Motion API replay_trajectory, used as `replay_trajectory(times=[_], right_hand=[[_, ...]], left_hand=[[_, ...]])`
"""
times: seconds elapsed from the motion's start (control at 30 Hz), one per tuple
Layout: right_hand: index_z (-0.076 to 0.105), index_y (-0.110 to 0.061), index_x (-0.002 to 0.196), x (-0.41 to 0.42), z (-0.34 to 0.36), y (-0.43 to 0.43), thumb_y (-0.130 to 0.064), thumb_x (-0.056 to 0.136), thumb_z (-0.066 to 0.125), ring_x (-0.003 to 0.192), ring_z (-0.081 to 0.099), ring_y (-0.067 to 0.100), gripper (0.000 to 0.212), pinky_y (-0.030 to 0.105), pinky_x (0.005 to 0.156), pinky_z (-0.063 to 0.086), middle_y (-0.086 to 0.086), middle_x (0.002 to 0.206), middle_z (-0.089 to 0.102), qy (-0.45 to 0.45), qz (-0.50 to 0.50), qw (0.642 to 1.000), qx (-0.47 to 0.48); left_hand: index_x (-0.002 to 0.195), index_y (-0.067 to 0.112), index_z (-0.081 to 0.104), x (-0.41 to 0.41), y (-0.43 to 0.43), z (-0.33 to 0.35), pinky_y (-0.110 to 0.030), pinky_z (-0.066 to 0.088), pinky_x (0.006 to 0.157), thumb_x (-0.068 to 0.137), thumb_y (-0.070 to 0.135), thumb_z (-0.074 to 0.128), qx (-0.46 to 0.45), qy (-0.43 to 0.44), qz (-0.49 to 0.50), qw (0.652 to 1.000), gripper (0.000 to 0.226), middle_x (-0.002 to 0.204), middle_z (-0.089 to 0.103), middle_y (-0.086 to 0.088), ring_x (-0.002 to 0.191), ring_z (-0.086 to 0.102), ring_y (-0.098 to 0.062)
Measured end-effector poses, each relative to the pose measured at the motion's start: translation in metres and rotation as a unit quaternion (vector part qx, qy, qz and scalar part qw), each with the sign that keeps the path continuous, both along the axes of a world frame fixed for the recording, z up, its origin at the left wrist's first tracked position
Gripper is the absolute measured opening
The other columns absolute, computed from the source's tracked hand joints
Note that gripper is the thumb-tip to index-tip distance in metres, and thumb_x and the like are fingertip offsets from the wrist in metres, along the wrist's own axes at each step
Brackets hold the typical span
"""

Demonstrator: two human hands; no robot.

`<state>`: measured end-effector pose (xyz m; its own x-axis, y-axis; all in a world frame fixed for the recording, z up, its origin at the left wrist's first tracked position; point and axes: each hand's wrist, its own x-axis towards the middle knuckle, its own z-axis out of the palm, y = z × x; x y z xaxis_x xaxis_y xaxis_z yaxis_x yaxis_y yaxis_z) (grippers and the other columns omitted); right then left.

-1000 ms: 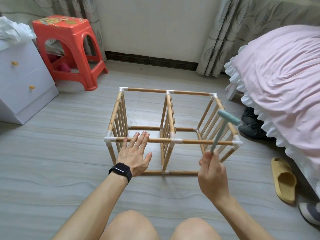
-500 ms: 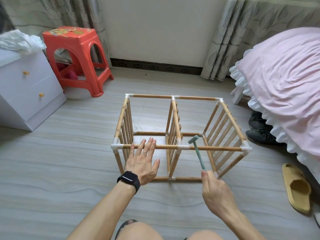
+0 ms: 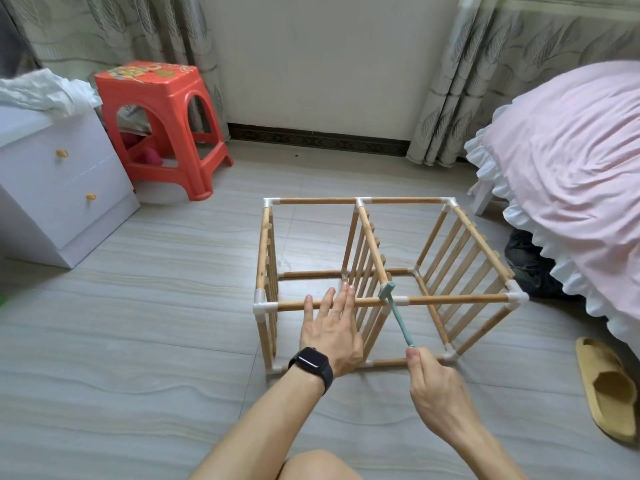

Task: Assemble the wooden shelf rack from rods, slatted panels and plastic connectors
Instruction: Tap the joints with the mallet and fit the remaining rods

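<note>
Rack (image 3: 373, 245): stands on the floor (image 3: 138, 341) just ahead of the person's knees, between the drawer cabinet (image 3: 62, 188) and the bed (image 3: 571, 168). Three slatted panels stand upright at left, middle and right, tied together by rods through white connectors (image 3: 265, 304).
Left hand (image 3: 332, 336): fingers straight and close together, laid flat over the front top rod (image 3: 457, 299), just left of the middle panel; grips nothing.
Right hand (image 3: 438, 386): fingers curled tight round the lower end of the hammer handle.
Hammer (image 3: 399, 320): pale green, handle slanting up and to the left; head at the front middle connector (image 3: 400, 300). Whether it touches, I cannot tell.
Smartwatch (image 3: 311, 364): black, on the left wrist.
Red stool (image 3: 166, 109): far left, beside the cabinet, well apart from the rack.
Yellow slipper (image 3: 609, 386): on the floor at right, beside the bed frill.
Dark shoes (image 3: 526, 265): under the bed edge, near the right panel.
</note>
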<state>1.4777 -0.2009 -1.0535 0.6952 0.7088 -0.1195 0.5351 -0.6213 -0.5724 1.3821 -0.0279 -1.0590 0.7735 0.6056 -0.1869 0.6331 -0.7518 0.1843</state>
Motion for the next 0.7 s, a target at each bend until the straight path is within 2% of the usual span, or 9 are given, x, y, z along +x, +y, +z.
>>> replay_trajectory(times=[0.2,0.27,0.37,0.43,0.53,0.6,0.7], right_hand=[[0.043,-0.028,0.082,-0.004,0.004,0.009,-0.048,0.104,0.024,0.075,0.062,0.035,0.035,0.041,0.06,0.038,-0.003,0.065,0.057,-0.017,0.029,0.999,-0.014],[0.041,-0.031,0.083,-0.012,0.003,0.014,-0.051,0.103,0.023,0.073,0.061,0.034,0.033,0.042,0.06,0.04,-0.001,0.066,0.059,-0.019,0.058,0.998,-0.014],[0.038,-0.029,0.084,-0.029,0.0,0.026,-0.055,0.099,0.02,0.072,0.059,0.037,0.035,0.041,0.059,0.036,-0.001,0.061,0.055,-0.017,0.114,0.993,-0.007],[0.037,-0.025,0.084,-0.041,-0.002,0.037,-0.058,0.096,0.018,0.069,0.057,0.038,0.039,0.04,0.058,0.033,-0.002,0.057,0.051,-0.027,0.15,0.988,0.01],[0.036,-0.025,0.084,-0.058,0.001,0.052,-0.055,0.099,0.02,0.061,0.054,0.033,0.037,0.043,0.057,0.038,-0.002,0.055,0.047,-0.025,0.192,0.981,0.027],[0.038,-0.024,0.085,-0.066,0.005,0.062,-0.051,0.102,0.022,0.059,0.053,0.031,0.036,0.046,0.06,0.042,-0.001,0.055,0.047,-0.024,0.214,0.976,0.027],[0.038,-0.024,0.085,-0.072,0.007,0.075,-0.05,0.103,0.021,0.059,0.053,0.028,0.036,0.047,0.062,0.045,0.0,0.058,0.05,-0.035,0.234,0.972,0.005]], left_hand=[[0.158,0.022,-0.01,-0.005,0.015,0.01,-0.052,-0.004,0.123,0.1,0.037,0.037,0.008,0.0,-0.052,0.999,0.077,0.167,-0.011,0.003,0.153,-0.008,-0.015],[0.159,0.022,-0.005,-0.028,0.024,0.011,-0.051,-0.004,0.123,0.101,0.039,0.036,0.045,-0.034,-0.016,0.998,0.074,0.167,-0.008,0.002,0.154,-0.006,-0.016],[0.159,0.024,0.0,-0.079,0.041,0.004,-0.048,0.003,0.124,0.1,0.042,0.04,0.08,-0.134,0.092,0.983,0.074,0.167,-0.002,0.003,0.154,0.001,-0.016],[0.16,0.023,0.008,-0.112,0.054,-0.006,-0.043,0.016,0.123,0.098,0.044,0.048,0.03,-0.197,0.175,0.964,0.077,0.166,0.013,0.001,0.151,0.015,-0.019],[0.156,0.022,0.026,-0.141,0.067,-0.017,-0.039,0.03,0.116,0.095,0.046,0.057,-0.149,-0.229,0.26,0.926,0.073,0.157,0.036,-0.001,0.144,0.033,-0.022],[0.153,0.025,0.036,-0.144,0.07,-0.022,-0.036,0.034,0.114,0.095,0.046,0.059,-0.212,-0.231,0.252,0.916,0.066,0.152,0.045,0.002,0.141,0.039,-0.02],[0.142,0.029,0.053,-0.138,0.068,-0.03,-0.027,0.038,0.106,0.096,0.049,0.057,-0.248,-0.257,0.246,0.901,0.05,0.141,0.058,0.006,0.133,0.05,-0.016]])
